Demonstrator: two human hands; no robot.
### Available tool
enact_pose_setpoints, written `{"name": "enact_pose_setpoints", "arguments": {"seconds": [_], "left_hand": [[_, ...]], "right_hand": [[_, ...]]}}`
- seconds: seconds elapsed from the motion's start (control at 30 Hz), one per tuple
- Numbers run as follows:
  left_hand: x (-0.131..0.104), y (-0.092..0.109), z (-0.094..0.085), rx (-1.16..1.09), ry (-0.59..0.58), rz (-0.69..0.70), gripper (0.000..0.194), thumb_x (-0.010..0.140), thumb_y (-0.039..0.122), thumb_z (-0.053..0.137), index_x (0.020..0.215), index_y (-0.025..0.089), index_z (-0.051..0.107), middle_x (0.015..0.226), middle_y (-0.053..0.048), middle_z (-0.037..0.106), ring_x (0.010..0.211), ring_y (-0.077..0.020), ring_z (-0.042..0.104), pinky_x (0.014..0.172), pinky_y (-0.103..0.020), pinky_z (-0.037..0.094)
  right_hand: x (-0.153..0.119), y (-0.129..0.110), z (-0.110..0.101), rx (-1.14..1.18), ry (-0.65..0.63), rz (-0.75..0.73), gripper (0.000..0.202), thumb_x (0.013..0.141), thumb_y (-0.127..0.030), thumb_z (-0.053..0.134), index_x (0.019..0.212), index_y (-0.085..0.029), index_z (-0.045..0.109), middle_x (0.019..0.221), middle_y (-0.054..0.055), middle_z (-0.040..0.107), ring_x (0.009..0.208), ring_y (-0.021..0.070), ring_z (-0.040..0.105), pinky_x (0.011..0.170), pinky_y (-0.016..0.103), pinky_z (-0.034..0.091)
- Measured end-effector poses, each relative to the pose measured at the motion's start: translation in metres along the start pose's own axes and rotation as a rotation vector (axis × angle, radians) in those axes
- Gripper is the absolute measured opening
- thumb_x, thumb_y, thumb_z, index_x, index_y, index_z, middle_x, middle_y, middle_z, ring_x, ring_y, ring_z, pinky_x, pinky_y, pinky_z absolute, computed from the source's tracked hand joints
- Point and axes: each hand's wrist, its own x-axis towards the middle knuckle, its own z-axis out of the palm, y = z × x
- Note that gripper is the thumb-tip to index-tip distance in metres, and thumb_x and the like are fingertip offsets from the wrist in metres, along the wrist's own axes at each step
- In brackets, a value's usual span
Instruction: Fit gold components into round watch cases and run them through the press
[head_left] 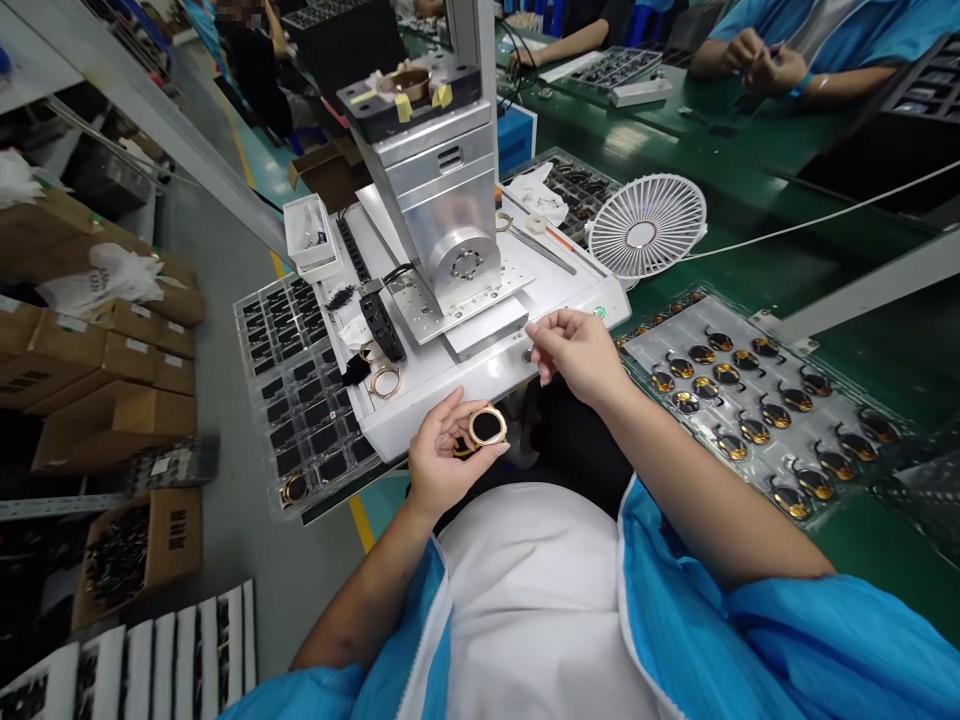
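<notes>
My left hand (444,452) is closed round a round watch case (487,427) with a gold rim and a dark face, held low in front of my body. Up and to the right, my right hand (570,350) hovers by the front edge of the white machine base (450,385). Its thumb and fingertips are pinched together; whatever lies between them, if anything, is too small to make out. On the base, left of my hands, lies a gold ring-shaped frame (385,381). A metal fixture block (442,190) rises from the middle of the base.
To the right, a plastic tray (667,345) carries several round gold-and-black parts. Clear trays (300,400) of dark parts lie left of the machine. A white fan (641,235), tweezers (544,248) and a white box (309,235) surround the fixture. Co-workers' hands (765,65) show across the bench.
</notes>
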Motion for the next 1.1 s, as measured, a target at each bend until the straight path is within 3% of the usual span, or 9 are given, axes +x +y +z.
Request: {"name": "enact_pose_setpoints", "arguments": {"seconds": [0.13, 0.2, 0.5, 0.63, 0.73, 0.83, 0.97, 1.07, 1.1], "left_hand": [[-0.001, 0.002, 0.004, 0.083, -0.010, 0.035, 0.083, 0.075, 0.012, 0.089, 0.148, 0.023, 0.051, 0.126, -0.015, 0.077, 0.106, -0.0213, 0.078, 0.093, -0.031, 0.064], [-0.002, 0.002, 0.005, 0.117, -0.022, 0.030, 0.083, 0.076, 0.014, 0.088, 0.149, 0.024, 0.050, 0.128, -0.015, 0.076, 0.106, -0.0216, 0.078, 0.092, -0.031, 0.065], [-0.004, 0.004, 0.005, 0.147, -0.019, 0.051, 0.078, 0.077, 0.013, 0.088, 0.146, 0.021, 0.053, 0.128, -0.015, 0.076, 0.109, -0.0237, 0.078, 0.096, -0.034, 0.065], [-0.008, 0.002, 0.008, 0.143, -0.012, 0.041, 0.074, 0.077, 0.014, 0.088, 0.143, 0.021, 0.056, 0.128, -0.016, 0.076, 0.111, -0.0247, 0.077, 0.098, -0.036, 0.065], [-0.011, -0.001, 0.013, 0.104, -0.069, 0.034, 0.077, 0.079, 0.017, 0.087, 0.147, 0.023, 0.052, 0.130, -0.015, 0.075, 0.113, -0.0251, 0.076, 0.099, -0.038, 0.064], [-0.013, -0.002, 0.016, 0.101, -0.197, 0.026, 0.081, 0.080, 0.022, 0.087, 0.151, 0.025, 0.049, 0.140, -0.017, 0.068, 0.119, -0.0269, 0.073, 0.103, -0.043, 0.062], [-0.011, -0.004, 0.012, 0.154, -0.249, 0.029, 0.054, 0.083, 0.023, 0.084, 0.133, 0.023, 0.064, 0.134, -0.014, 0.071, 0.121, -0.0275, 0.071, 0.104, -0.046, 0.061], [-0.009, -0.008, 0.011, 0.174, -0.278, -0.002, 0.031, 0.087, 0.023, 0.080, 0.117, 0.022, 0.071, 0.112, -0.010, 0.078, 0.106, -0.0238, 0.075, 0.094, -0.041, 0.065], [-0.009, -0.009, 0.012, 0.164, -0.290, -0.007, 0.026, 0.088, 0.023, 0.079, 0.113, 0.022, 0.073, 0.108, -0.009, 0.079, 0.101, -0.0230, 0.076, 0.091, -0.040, 0.065]], "right_hand": [[-0.049, 0.010, 0.007, -0.061, -0.263, 0.125, 0.045, 0.073, -0.053, 0.088, 0.074, -0.019, 0.058, 0.052, -0.003, 0.063, 0.032, 0.0094, 0.050, 0.031, 0.019, 0.036], [-0.064, 0.017, 0.011, -0.110, -0.315, 0.147, 0.041, 0.077, -0.051, 0.085, 0.075, -0.019, 0.059, 0.052, -0.003, 0.063, 0.034, 0.0096, 0.051, 0.033, 0.018, 0.036], [-0.069, 0.030, 0.014, -0.301, -0.242, 0.027, 0.029, 0.087, -0.042, 0.073, 0.075, -0.020, 0.058, 0.058, 0.000, 0.066, 0.042, 0.0091, 0.052, 0.039, 0.019, 0.036], [-0.070, 0.034, 0.017, -0.260, -0.211, 0.046, 0.034, 0.082, -0.048, 0.078, 0.081, -0.020, 0.059, 0.063, -0.001, 0.063, 0.047, 0.0101, 0.052, 0.040, 0.020, 0.038], [-0.071, 0.035, 0.010, -0.168, -0.279, 0.155, 0.046, 0.076, -0.061, 0.079, 0.086, -0.020, 0.061, 0.066, -0.001, 0.061, 0.050, 0.0121, 0.052, 0.042, 0.023, 0.043], [-0.079, 0.031, -0.029, -0.256, -0.204, 0.197, 0.049, 0.074, -0.068, 0.076, 0.082, -0.022, 0.060, 0.066, 0.001, 0.062, 0.050, 0.0147, 0.052, 0.046, 0.028, 0.045], [-0.115, 0.019, -0.133, -0.816, 0.360, 0.151, 0.035, 0.077, -0.062, 0.069, 0.082, -0.028, 0.064, 0.081, 0.011, 0.071, 0.064, 0.0268, 0.062, 0.060, 0.040, 0.049], [-0.163, 0.018, -0.214, -1.174, 0.731, 0.399, 0.023, 0.076, -0.055, 0.062, 0.071, -0.034, 0.054, 0.079, 0.018, 0.070, 0.068, 0.0369, 0.065, 0.064, 0.049, 0.046], [-0.179, 0.020, -0.234, -1.250, 0.795, 0.483, 0.022, 0.076, -0.054, 0.057, 0.066, -0.035, 0.051, 0.076, 0.020, 0.068, 0.064, 0.0378, 0.064, 0.062, 0.050, 0.044]]}}
